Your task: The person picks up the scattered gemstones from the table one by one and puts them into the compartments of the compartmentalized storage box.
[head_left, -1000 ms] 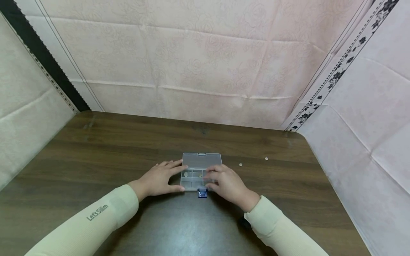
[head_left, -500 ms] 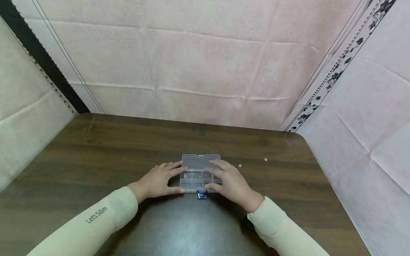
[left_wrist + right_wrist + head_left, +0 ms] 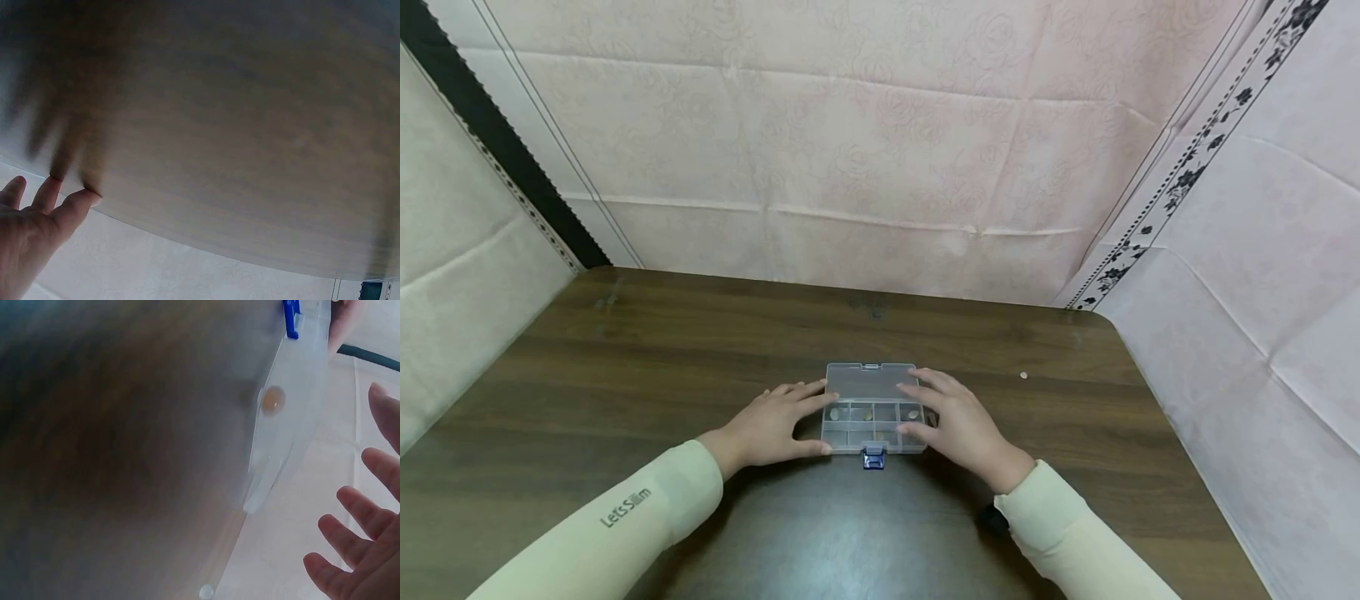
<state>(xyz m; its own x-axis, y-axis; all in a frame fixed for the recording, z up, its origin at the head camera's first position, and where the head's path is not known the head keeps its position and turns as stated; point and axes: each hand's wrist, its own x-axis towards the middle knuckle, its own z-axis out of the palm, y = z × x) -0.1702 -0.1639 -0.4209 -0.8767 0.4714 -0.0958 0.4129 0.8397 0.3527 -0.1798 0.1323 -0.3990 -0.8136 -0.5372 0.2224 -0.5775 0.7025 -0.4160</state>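
A clear plastic compartment box (image 3: 861, 437) lies with its lid (image 3: 865, 383) laid back and its blue latch (image 3: 873, 458) toward me. Small round pieces sit in several compartments, one a pale piece (image 3: 834, 414) at the left. My left hand (image 3: 775, 425) is at the box's left side, thumb and forefinger extended against its edge. Over the right edge is my right hand (image 3: 958, 425), fingers spread. The right wrist view shows nothing in that hand, and an orange-brown round piece (image 3: 273, 400) through the box wall.
A small pale disc (image 3: 1023, 375) lies on the brown wooden table (image 3: 700, 333), right of the box. Patterned cloth (image 3: 850, 167) hangs behind the table and at both sides.
My right hand has moved right, from above the compartments to the right edge, uncovering a round piece in a right-hand compartment. The nearer loose disc is now out of sight in the head view.
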